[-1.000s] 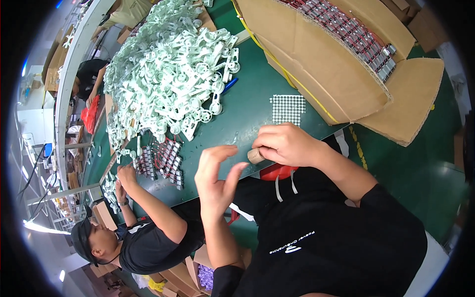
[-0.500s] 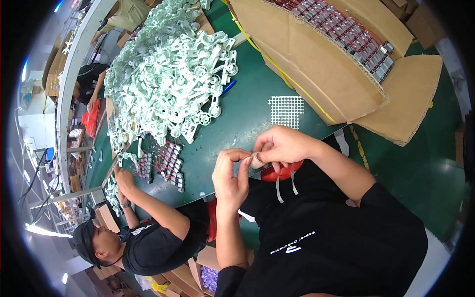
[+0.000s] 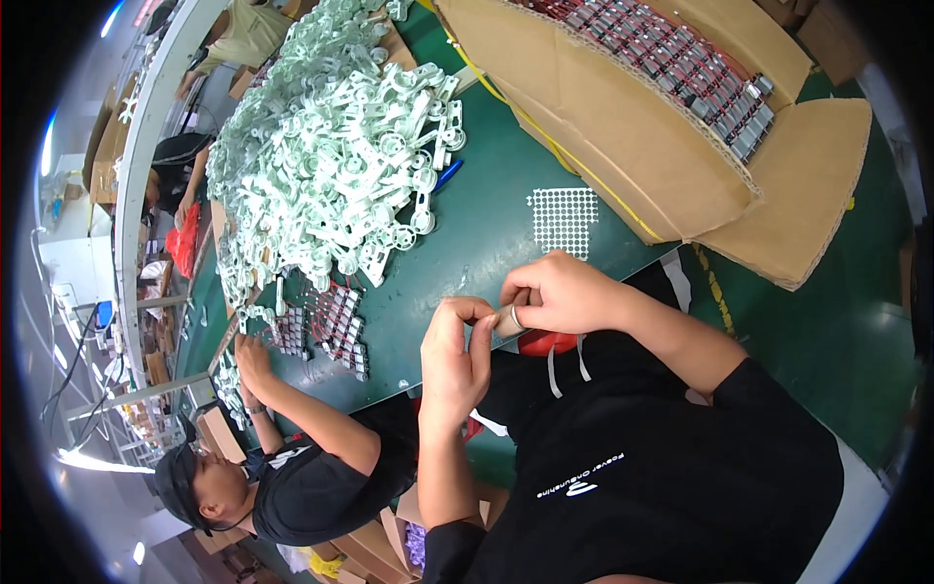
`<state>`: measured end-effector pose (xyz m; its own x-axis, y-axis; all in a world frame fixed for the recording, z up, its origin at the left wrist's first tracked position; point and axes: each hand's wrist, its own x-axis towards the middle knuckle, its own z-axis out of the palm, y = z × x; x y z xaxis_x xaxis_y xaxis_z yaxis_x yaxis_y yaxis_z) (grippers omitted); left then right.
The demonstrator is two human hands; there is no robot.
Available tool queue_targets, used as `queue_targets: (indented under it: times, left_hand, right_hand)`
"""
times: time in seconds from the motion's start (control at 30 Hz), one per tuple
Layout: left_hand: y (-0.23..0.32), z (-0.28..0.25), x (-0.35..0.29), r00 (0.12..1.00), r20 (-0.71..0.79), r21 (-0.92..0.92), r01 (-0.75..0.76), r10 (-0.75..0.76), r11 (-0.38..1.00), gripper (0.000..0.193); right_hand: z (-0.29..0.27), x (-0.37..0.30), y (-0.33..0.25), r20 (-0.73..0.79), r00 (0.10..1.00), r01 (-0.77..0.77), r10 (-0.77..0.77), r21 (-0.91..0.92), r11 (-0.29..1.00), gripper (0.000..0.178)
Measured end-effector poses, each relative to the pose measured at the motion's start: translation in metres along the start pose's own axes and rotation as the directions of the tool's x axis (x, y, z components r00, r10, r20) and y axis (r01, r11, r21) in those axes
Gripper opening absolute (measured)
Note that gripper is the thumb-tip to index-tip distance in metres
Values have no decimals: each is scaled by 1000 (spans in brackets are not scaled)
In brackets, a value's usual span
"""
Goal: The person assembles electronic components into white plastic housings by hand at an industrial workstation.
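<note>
My left hand (image 3: 455, 355) is closed, its thumb and forefinger pinched together at the tip of my right hand. A small tan band (image 3: 508, 322) with a pale edge sits between the two hands. It looks wrapped round a finger or thumb of my right hand, and its exact kind is unclear. My right hand (image 3: 564, 292) has its fingers curled in around the band, and I cannot make out whether anything else is in it. Both hands are over the near edge of the green table (image 3: 457, 263), in front of my black shirt.
Pale green plastic parts (image 3: 331, 165) form a large heap on the table. Beside it lie small wired motors (image 3: 338, 326), a blue pen (image 3: 449, 174) and a perforated white sheet (image 3: 564, 222). An open carton (image 3: 623, 127) of wired motors stands right. A co-worker (image 3: 321, 448) works at left.
My hands stay together at the tan band, with my right hand turned slightly and the band less exposed. The view has shifted a little. The co-worker's hand has moved slightly.
</note>
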<state>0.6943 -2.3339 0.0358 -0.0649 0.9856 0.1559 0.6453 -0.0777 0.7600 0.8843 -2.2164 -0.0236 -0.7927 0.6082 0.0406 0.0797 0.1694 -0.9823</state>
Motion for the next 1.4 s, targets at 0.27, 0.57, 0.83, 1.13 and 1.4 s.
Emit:
queue_targets:
  times: [0.27,0.57,0.83,1.13,1.4]
  left_hand:
    - [2,-13,-1,999,-27,-6,25,-25,1000,13]
    - [0,-23,10,993,-72,115,-87,95,990,17]
    - [2,-37,20,997,38,254,-78,71,964,13]
    - [4,-46,27,998,3,322,-64,67,944,12]
    - [3,-33,35,996,86,279,-58,35,958,9]
  right_hand:
    - [13,-10,6,65,994,77,-88,154,985,16]
    - [32,-14,-3,1,945,304,-328,-376,875,15]
    - [17,-24,2,-90,978,146,-188,-352,925,49]
    - [-30,-22,-5,-213,956,114,-200,-358,927,37]
    - [-3,21,-14,-81,921,298,-381,-485,822,35]
